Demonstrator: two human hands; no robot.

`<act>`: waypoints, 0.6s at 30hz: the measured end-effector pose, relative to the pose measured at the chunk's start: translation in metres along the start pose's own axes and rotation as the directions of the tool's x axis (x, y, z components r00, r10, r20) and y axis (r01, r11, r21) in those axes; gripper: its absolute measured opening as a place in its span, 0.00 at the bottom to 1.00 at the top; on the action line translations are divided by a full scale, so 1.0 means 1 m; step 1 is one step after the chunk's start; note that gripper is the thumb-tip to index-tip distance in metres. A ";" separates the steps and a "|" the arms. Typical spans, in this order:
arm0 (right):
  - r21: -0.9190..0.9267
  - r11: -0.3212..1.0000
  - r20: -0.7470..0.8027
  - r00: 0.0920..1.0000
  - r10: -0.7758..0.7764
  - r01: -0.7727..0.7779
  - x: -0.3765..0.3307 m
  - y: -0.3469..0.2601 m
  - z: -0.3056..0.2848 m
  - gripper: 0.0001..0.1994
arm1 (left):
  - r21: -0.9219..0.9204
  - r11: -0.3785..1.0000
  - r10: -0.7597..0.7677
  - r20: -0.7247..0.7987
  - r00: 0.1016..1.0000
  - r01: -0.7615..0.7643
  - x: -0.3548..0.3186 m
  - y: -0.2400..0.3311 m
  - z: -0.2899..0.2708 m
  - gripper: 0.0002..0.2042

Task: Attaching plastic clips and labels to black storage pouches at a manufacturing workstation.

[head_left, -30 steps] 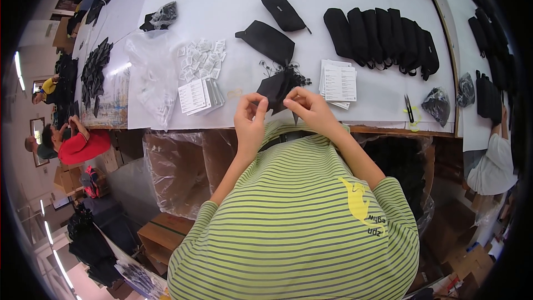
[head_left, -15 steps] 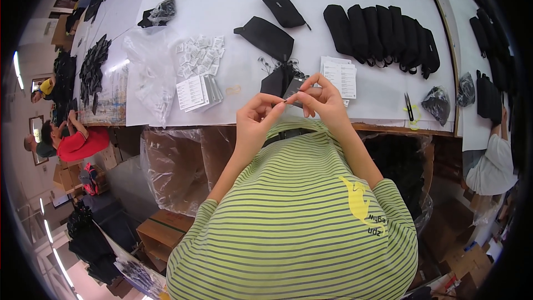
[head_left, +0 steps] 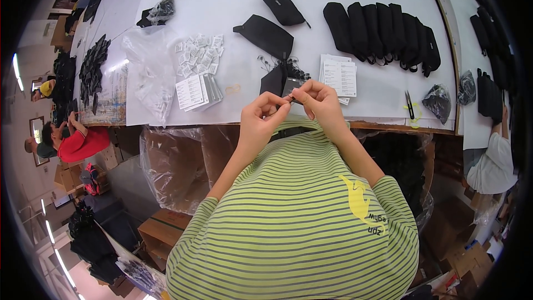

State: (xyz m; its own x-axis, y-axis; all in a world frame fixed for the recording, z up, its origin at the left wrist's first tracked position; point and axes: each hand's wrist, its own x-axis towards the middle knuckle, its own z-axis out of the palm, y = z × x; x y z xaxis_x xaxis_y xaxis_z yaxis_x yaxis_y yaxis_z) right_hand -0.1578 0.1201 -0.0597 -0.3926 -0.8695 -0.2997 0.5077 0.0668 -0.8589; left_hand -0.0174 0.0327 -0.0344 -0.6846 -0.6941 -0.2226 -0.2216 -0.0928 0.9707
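Note:
My left hand (head_left: 262,119) and my right hand (head_left: 323,106) meet in front of my chest at the table's near edge. Both pinch thumb against finger on a small dark piece between the fingertips, too small to name. Just beyond them lies a pile of black hang tags (head_left: 273,82) with dark looped strings at its far side. A black tag (head_left: 293,84) shows right beside my right fingertips. Farther off, two black zip pouches (head_left: 265,34) lie flat, one behind the other.
Stacks of printed white cards (head_left: 191,93) and a white card pile (head_left: 340,75) flank the tags. Small white labels (head_left: 200,55) and a clear plastic bag (head_left: 147,72) lie left. Right are a row of black pouches (head_left: 383,30), snips (head_left: 410,105) and a bagged bundle (head_left: 437,103).
The right fingers have curled in and lowered slightly toward me, and the left hand has shifted a little right. The pinch stays closed, and the black tag beside the right fingers shows less.

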 end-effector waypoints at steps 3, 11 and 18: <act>-0.016 1.000 0.019 1.000 -0.008 0.008 0.000 0.000 0.000 0.08 | 0.009 1.000 -0.009 -0.003 1.000 0.009 0.001 0.002 0.000 0.04; 0.003 1.000 -0.006 1.000 -0.030 0.030 0.001 0.004 0.003 0.08 | -0.031 0.999 -0.035 -0.010 0.999 0.035 0.001 0.002 0.000 0.03; 0.005 0.999 -0.016 0.999 -0.035 0.035 0.001 0.003 0.004 0.08 | -0.047 0.999 -0.007 -0.006 1.000 0.007 0.001 0.000 -0.001 0.03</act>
State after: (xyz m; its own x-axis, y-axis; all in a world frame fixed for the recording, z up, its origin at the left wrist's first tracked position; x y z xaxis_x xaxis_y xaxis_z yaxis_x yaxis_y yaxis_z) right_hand -0.1538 0.1176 -0.0612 -0.4224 -0.8635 -0.2757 0.4972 0.0336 -0.8670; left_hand -0.0176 0.0310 -0.0345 -0.6787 -0.6978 -0.2291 -0.1933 -0.1312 0.9723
